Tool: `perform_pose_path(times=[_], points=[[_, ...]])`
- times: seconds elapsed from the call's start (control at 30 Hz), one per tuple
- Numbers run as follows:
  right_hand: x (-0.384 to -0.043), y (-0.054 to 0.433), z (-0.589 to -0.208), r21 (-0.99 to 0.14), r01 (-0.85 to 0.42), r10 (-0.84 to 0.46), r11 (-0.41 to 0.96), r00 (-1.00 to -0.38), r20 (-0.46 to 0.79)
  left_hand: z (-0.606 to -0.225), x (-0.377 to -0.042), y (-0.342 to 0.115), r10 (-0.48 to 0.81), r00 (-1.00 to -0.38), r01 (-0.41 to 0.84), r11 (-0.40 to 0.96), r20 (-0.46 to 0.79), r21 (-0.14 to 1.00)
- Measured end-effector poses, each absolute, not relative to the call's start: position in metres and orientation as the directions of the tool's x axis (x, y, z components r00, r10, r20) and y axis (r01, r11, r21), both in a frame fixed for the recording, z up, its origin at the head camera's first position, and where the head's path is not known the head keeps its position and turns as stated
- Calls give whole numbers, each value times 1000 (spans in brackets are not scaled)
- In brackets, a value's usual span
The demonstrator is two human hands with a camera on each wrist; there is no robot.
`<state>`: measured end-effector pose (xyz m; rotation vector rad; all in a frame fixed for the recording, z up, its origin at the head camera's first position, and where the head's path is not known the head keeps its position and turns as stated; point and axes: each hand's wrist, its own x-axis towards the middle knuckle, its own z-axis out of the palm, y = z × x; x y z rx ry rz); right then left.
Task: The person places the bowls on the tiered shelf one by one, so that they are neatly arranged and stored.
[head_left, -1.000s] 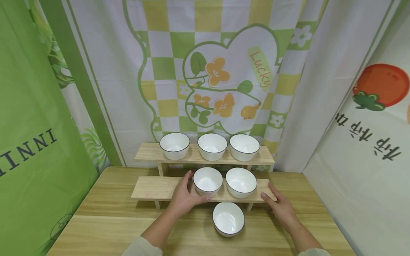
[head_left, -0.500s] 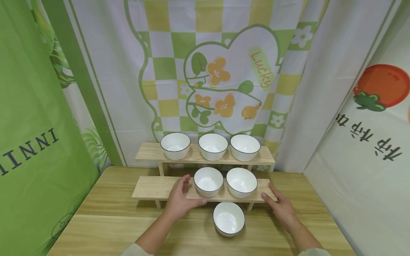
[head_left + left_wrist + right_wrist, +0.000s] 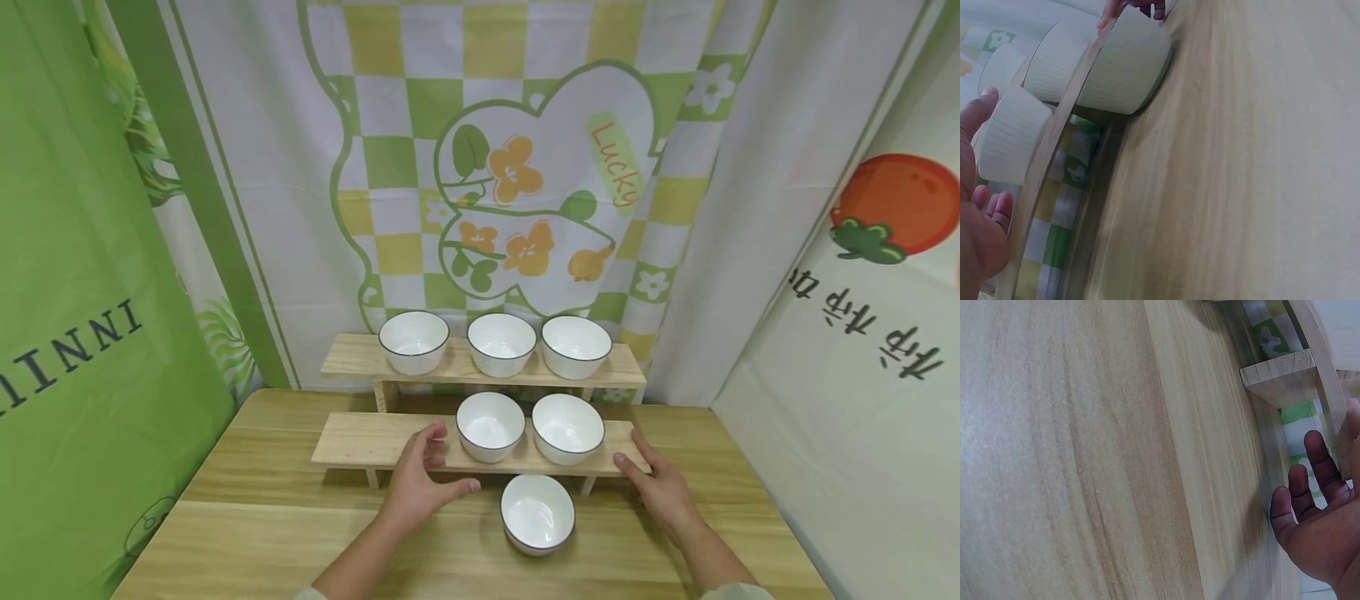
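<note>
Two white, dark-rimmed bowls stand on the lower wooden shelf [image 3: 360, 440], a left one [image 3: 491, 427] and a right one [image 3: 567, 429]. My left hand [image 3: 415, 485] is beside the left bowl, thumb spread and fingers loosely bent, holding nothing. A gap shows between it and the bowl in the head view. At the shelf's right end, my right hand [image 3: 663, 490] holds the corner between thumb and index finger. Its other fingers [image 3: 1300, 494] hang loose below the board in the right wrist view. Another white bowl [image 3: 537, 515] sits on the table, in front of the shelf.
Three matching bowls stand in a row on the upper shelf [image 3: 348, 354]: left [image 3: 414, 342], middle [image 3: 502, 345] and right [image 3: 577, 347]. A patterned curtain [image 3: 517, 175] hangs right behind. Cloth walls flank the wooden table [image 3: 247, 517] on both sides.
My left hand has moved off the left lower bowl, to the left and towards me, its thumb leaving the bowl's front. The right hand stays at the shelf end. The bowls have not moved.
</note>
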<state>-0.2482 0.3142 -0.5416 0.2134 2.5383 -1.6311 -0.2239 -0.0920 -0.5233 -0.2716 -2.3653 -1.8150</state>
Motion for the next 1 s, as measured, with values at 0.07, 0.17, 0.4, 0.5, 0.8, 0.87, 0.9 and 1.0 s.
perform_pose_path(times=[0.07, 0.17, 0.4, 0.5, 0.8, 0.87, 0.9, 1.0], points=[[-248, 314, -542, -895, 183, 56, 407, -983, -176, -526, -221, -90, 67, -971, 240, 249, 230, 938], [-249, 314, -543, -892, 183, 60, 413, -983, -174, -530, -217, -86, 95, -966, 258, 237, 242, 937], [-247, 315, -542, -869, 167, 60, 465, -986, -157, -538, -210, -78, 132, -959, 274, 224, 249, 935], [-247, 315, -541, -858, 162, 62, 488, -987, -151, -542, -206, -75, 151, -956, 278, 215, 250, 936], [-246, 313, -540, -853, 164, 74, 495, -986, -147, -551, -199, -63, 238, -949, 258, 208, 208, 943], [-246, 313, -539, -855, 166, 75, 491, -986, -148, -551, -199, -60, 253, -946, 254, 198, 201, 947], [-246, 314, -539, -856, 167, 76, 490, -986, -149, -552, -198, -58, 258, -946, 252, 194, 198, 948], [-246, 314, -539, -857, 169, 76, 487, -986, -151, -552, -197, -55, 272, -944, 243, 188, 187, 952]])
